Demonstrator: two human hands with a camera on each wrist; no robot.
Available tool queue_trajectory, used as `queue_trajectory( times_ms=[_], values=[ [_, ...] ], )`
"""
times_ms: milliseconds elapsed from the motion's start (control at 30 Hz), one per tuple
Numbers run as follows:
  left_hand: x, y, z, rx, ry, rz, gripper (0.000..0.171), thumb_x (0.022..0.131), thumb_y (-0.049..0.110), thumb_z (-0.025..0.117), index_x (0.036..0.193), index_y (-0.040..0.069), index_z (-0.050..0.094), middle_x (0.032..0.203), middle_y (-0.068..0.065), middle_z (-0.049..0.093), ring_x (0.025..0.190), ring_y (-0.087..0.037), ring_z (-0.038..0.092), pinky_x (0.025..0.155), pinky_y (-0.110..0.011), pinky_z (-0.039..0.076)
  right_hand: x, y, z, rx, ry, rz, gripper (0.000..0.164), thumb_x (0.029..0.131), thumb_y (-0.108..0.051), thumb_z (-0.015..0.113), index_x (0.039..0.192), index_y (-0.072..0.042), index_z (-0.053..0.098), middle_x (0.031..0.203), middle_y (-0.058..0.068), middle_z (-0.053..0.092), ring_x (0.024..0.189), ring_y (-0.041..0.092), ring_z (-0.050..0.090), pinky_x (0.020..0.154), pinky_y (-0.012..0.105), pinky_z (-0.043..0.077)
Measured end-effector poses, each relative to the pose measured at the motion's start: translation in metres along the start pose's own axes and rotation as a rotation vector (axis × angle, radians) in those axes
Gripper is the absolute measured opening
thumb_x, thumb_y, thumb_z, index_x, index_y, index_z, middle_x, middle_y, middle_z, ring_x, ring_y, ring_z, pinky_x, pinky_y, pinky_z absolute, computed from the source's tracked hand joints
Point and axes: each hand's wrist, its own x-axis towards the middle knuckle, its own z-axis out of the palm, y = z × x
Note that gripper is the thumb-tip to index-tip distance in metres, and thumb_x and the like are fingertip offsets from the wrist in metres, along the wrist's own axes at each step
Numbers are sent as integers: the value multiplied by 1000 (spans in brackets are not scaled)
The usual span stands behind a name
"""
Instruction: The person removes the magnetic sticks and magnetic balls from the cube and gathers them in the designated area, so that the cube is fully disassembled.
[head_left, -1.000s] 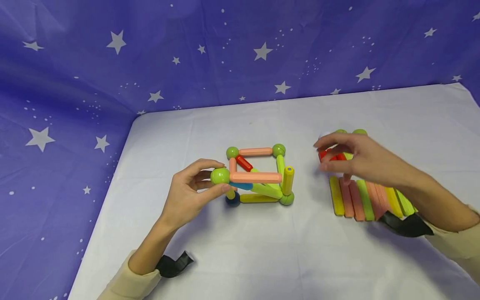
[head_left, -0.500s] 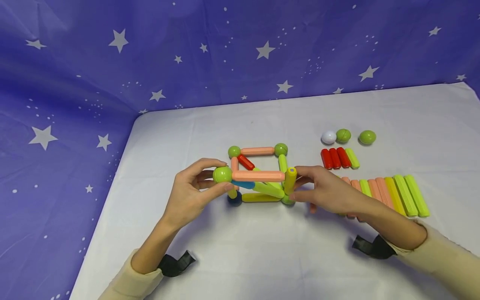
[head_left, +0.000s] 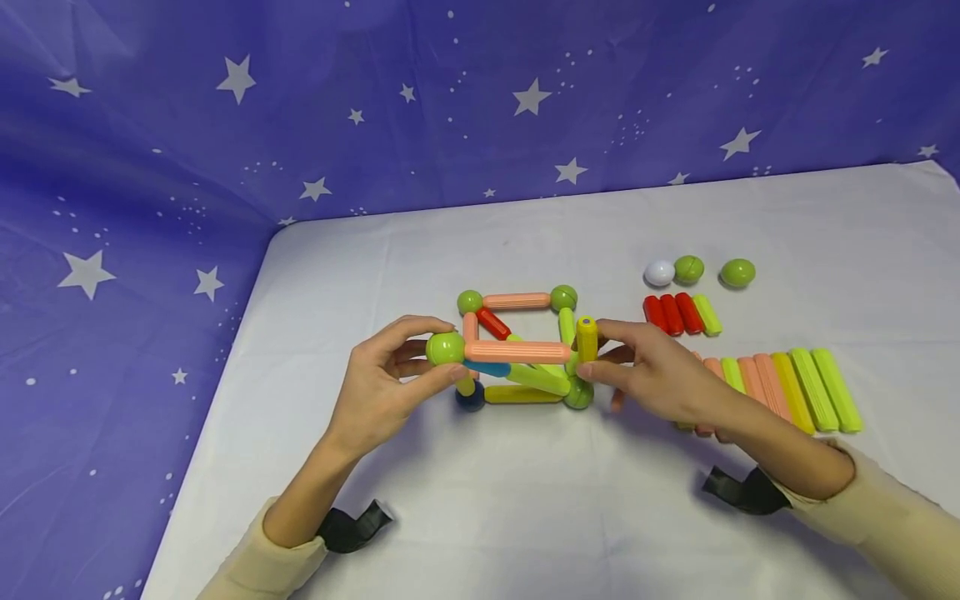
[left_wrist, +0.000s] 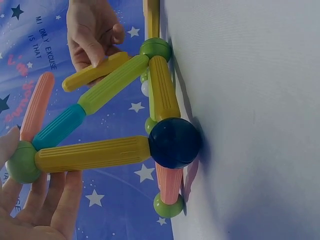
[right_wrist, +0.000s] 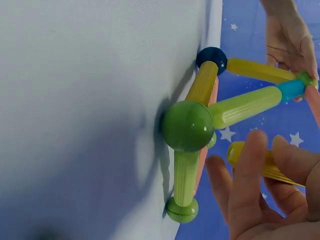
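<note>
ball-and-stick frame (head_left: 534,380), one: set near the middle of the white table (head_left: 540,517), between two hands. balls in it, five: four green, one dark blue ball (head_left: 471,397), the last at the near left corner.

left hand (head_left: 397,383), one: thumb and fingers pinch one green ball (head_left: 446,348), raised above the table. sticks meeting that ball, three: one yellow post (left_wrist: 95,154) down to the dark blue ball; one blue stick (left_wrist: 60,126), joined end to end with one lime stick (left_wrist: 113,85) that runs down to the near right green ball (head_left: 578,392); one pink stick (head_left: 517,352), its other end free in the left wrist view.

right hand (head_left: 652,372), one: thumb and fingers pinch one yellow stick (head_left: 587,340); in the right wrist view a gap shows between its lower end and the near right green ball.

loose balls, three, right of the frame: one white ball (head_left: 660,272), two green, one just beside the white and one apart.

short sticks, four, in a row: three red sticks (head_left: 671,314), one lime.

long sticks (head_left: 813,389), at least eight, side by side: four pink, three lime, one yellow; the right arm covers part, so the full count cannot be told.

black straps (head_left: 355,527), two, one at each wrist.
</note>
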Motion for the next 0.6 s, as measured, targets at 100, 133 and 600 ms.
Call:
queue_trajectory(
  times_ms=[100, 133, 600],
  values=[
    [1, 0, 0, -3, -2, -2, 37, 78, -9, 78, 112, 1, 68, 107, -7, 66, 95, -26, 68, 77, -34, 59, -6, 0, -7, -43, 66, -11, 15, 93, -20, 71, 105, -12, 68, 106, 3, 66, 93, 20, 68, 80, 36, 56],
    [1, 0, 0, -5, -3, -2, 37, 78, -9, 78, 112, 1, 68, 107, -7, 66, 95, -26, 68, 77, -34, 59, -9, 0, -10, -50, 85, -10, 15, 93, -20, 71, 104, -12, 68, 106, 3, 67, 97, 20, 66, 77, 35, 57],
    [2, -1, 0, -15, -3, 4, 37, 78, -11, 77, 113, -1, 67, 107, -9, 65, 95, -27, 67, 77, -35, 59, -71, 42, -64, -233, 388, 31, 72, 82, -3, 80, 145, -10, 45, 111, 17, 59, 76, 2, 63, 59, 17, 54]
  ],
)
